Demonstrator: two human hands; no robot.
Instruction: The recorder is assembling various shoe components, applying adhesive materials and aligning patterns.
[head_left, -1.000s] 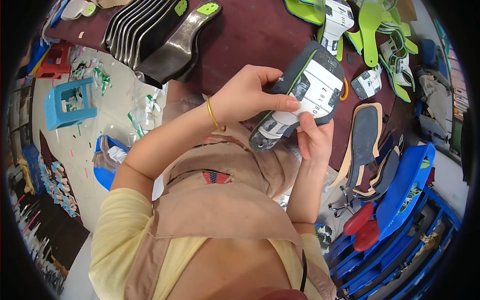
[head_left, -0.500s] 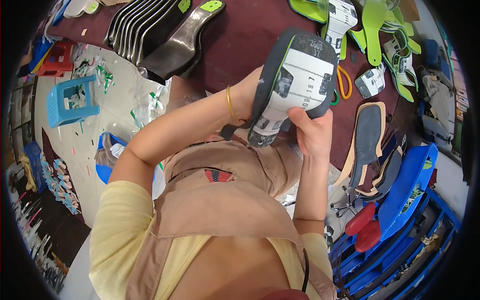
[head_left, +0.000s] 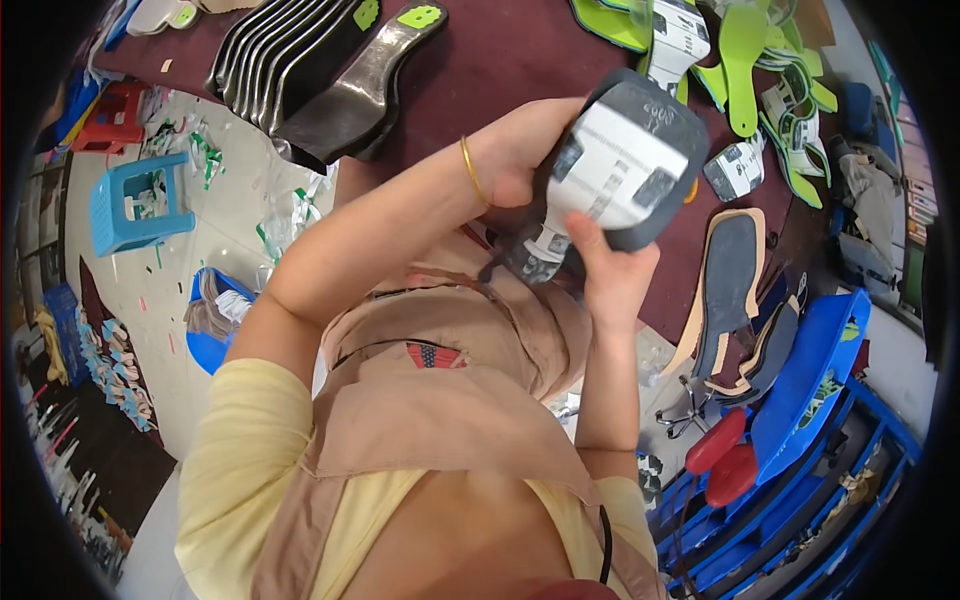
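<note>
A sandal insole [head_left: 615,170], with its pale underside facing up and black material wrapped round its rim, is held tilted over my lap and the table's near edge. Along its left side, my left hand [head_left: 528,145] is bent round the rim, its fingertips hidden behind it. From below, my right hand [head_left: 615,275] grips the right side, with the thumb pressed on the pale face and the other fingers out of sight underneath. The narrow end [head_left: 535,255] points toward me and is blurred.
A stack of glossy dark insoles [head_left: 290,70] lies at the far left of the maroon table [head_left: 490,55]. Lime-green insoles and straps [head_left: 742,70] are heaped at the far right. Grey and tan sole pieces [head_left: 735,270] lie nearer. A blue stool [head_left: 145,205] stands on the left.
The insole has shifted right and slightly down and has twisted in my hands. My left hand has moved up along its rim; my right hand has moved down slightly.
</note>
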